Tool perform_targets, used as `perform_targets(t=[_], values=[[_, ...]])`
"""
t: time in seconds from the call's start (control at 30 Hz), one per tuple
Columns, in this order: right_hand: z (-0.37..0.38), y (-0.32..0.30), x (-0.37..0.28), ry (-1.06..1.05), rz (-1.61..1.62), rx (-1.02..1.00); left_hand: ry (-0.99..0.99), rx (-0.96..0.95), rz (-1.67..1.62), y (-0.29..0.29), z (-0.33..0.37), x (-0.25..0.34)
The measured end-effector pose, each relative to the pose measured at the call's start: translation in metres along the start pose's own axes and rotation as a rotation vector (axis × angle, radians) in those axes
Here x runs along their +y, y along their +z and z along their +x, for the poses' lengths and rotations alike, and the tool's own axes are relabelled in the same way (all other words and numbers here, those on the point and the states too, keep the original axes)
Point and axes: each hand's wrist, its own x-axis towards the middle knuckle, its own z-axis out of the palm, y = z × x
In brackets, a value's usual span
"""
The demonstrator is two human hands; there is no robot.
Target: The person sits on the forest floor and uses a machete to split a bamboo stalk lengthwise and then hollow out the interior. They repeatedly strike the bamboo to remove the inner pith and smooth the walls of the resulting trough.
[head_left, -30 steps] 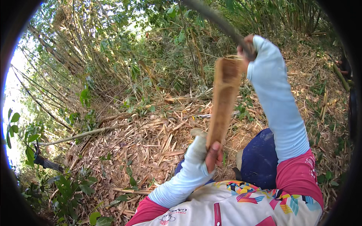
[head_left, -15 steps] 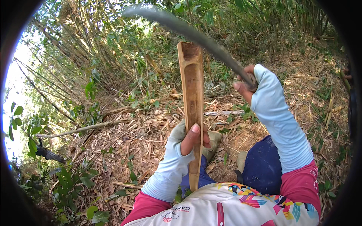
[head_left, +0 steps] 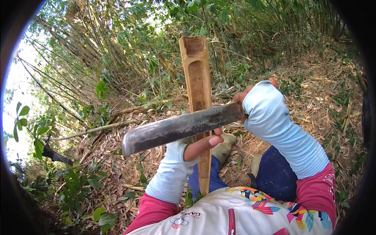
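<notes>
A split length of bamboo [head_left: 199, 84], hollow side facing me with a node wall near its top, stands upright in front of my body. My left hand [head_left: 199, 149] is closed round its lower middle, thumb across the front, partly hidden by the blade. In my right hand [head_left: 250, 100] is a machete [head_left: 184, 128]; its handle is mostly covered by my fingers and sleeve. The broad dark blade lies across the bamboo, its blunt end pointing left past my left wrist. Whether blade and bamboo touch I cannot tell.
Dry bamboo leaves [head_left: 113, 164] cover the ground. A thin pole [head_left: 98, 128] lies to the left, near leafy plants [head_left: 74, 184]. Bamboo clumps [head_left: 78, 51] rise behind. My boot [head_left: 224, 149] and blue trouser leg [head_left: 276, 176] are below my hands.
The machete has swung down from above the bamboo to across its middle, its flat side now showing. My right hand has lowered slightly and turned. My left hand keeps hold of the bamboo.
</notes>
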Motion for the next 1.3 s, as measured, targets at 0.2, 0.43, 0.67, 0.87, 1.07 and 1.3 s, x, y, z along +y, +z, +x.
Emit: perform_targets(t=[0.2, 0.43, 0.67, 0.87, 1.07, 1.3], values=[[0.002, -0.013, -0.011, -0.028, -0.098, -0.043, 0.002, 0.110, 0.042, 0.009, -0.006, -0.005], [-0.001, -0.011, -0.009, -0.069, -0.046, 0.025, 0.194, 0.234, 0.157, -0.009, -0.008, -0.015], [0.004, -0.008, -0.010, -0.170, 0.086, -0.212, 0.307, -0.083, -0.484, -0.040, 0.004, -0.017], [0.004, 0.008, -0.015, -0.102, 0.274, -0.382, 0.274, -0.165, -0.711, -0.033, -0.003, -0.018], [0.000, 0.016, -0.012, -0.184, 0.325, -0.279, 0.245, -0.093, -0.722, -0.022, -0.009, -0.010], [-0.002, 0.017, -0.013, -0.202, 0.372, -0.213, 0.262, -0.136, -0.702, -0.028, -0.009, -0.009]])
